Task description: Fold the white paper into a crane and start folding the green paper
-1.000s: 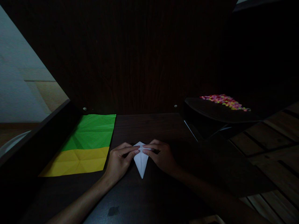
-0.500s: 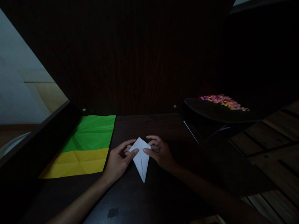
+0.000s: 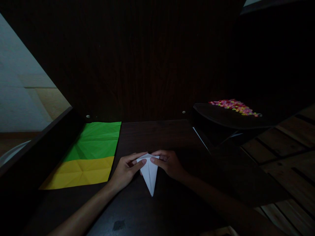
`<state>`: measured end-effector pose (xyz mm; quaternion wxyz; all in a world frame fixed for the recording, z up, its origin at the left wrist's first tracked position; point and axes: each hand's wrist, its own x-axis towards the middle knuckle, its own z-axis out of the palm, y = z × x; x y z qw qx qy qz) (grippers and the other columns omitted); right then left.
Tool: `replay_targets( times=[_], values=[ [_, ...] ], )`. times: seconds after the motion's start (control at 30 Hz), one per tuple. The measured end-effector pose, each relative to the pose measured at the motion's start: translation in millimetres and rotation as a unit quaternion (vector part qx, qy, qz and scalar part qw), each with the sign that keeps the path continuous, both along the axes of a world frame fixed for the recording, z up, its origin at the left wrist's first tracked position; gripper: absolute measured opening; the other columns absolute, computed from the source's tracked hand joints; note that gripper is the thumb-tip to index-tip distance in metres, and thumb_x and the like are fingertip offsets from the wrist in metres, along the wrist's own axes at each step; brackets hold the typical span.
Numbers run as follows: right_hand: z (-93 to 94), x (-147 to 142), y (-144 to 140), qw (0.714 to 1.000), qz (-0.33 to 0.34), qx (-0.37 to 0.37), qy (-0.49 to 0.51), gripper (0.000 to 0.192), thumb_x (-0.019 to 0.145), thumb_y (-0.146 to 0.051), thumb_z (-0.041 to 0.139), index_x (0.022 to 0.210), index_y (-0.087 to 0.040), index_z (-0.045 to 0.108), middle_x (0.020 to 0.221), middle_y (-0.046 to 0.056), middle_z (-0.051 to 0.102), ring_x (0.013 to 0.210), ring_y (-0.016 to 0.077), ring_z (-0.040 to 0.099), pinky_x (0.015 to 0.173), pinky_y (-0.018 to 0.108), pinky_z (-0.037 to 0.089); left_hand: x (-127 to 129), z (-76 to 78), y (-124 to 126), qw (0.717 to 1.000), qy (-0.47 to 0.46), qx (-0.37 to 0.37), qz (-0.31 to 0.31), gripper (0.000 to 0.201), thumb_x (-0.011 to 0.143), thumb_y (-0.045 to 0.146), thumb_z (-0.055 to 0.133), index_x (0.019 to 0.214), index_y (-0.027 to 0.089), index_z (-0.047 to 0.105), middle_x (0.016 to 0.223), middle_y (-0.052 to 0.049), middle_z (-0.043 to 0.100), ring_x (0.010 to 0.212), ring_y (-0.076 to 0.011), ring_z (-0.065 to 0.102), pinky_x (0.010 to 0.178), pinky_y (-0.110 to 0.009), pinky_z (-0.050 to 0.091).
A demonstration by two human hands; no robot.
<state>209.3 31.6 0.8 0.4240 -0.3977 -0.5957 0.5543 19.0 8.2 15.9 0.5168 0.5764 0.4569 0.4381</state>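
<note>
Lowered and flattened since before, one folded white paper [image 3: 150, 173] sits pinched between left hand [image 3: 126, 170] and right hand [image 3: 169, 164].

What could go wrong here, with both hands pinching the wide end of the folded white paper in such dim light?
The left hand and right hand grip only the wide end of the white folded paper kite shape; its narrow tip hangs free near the dark wooden table and could bend. Dim light may hide crease lines, so a fold could land crooked. The left forearm lies close to the green and yellow creased paper sheets and might shift them.
</note>
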Motion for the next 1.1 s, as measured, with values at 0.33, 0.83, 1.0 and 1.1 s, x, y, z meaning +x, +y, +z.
replay_targets(
  times=[0.33, 0.83, 1.0, 1.1],
  values=[
    [6.4, 6.7, 0.5, 0.999, 0.038, 0.020, 0.020, 0.015, 0.075, -0.026, 0.061, 0.078, -0.019, 0.074, 0.079, 0.002, 0.073, 0.074, 0.0163, 0.065, 0.068, 0.027, 0.048, -5.1, -0.1, 0.4, 0.999, 0.026, 0.014, -0.026, 0.022, 0.077, 0.028, 0.070, 0.095, 0.017, 0.079, 0.070, -0.006, 0.074, 0.057, -0.0162, 0.060, 0.052, -0.025, 0.046],
    [8.8, 2.0, -1.8, 0.978, 0.145, -0.148, 0.032, 0.025, 0.073, -0.039, 0.068, 0.070, -0.016, 0.058, 0.052, -0.003, 0.060, 0.039, 0.0102, 0.052, 0.035, 0.020, 0.041, 3.8, 3.6, -6.7, 0.998, -0.051, -0.029, -0.031, 0.021, 0.072, 0.028, 0.075, 0.082, 0.015, 0.061, 0.071, -0.002, 0.065, 0.064, -0.0149, 0.062, 0.057, -0.023, 0.047],
    [6.7, 2.4, -0.6, 0.981, 0.114, -0.158, 0.024, 0.018, 0.068, -0.031, 0.067, 0.064, -0.016, 0.059, 0.051, -0.004, 0.057, 0.039, 0.0086, 0.049, 0.033, 0.018, 0.037, 3.6, 7.1, -8.4, 0.996, -0.046, -0.023, -0.071, 0.022, 0.074, 0.027, 0.073, 0.089, 0.014, 0.063, 0.081, -0.004, 0.066, 0.072, -0.0165, 0.064, 0.064, -0.025, 0.049],
    [5.9, 2.8, 0.3, 0.983, 0.096, -0.156, 0.013, 0.015, 0.066, -0.030, 0.066, 0.061, -0.017, 0.059, 0.048, -0.006, 0.054, 0.038, 0.0083, 0.046, 0.032, 0.017, 0.034, 3.7, 7.0, -9.3, 0.995, -0.039, -0.022, -0.085, 0.024, 0.074, 0.027, 0.073, 0.092, 0.014, 0.064, 0.081, -0.005, 0.067, 0.072, -0.0166, 0.063, 0.064, -0.026, 0.049]
  ],
)
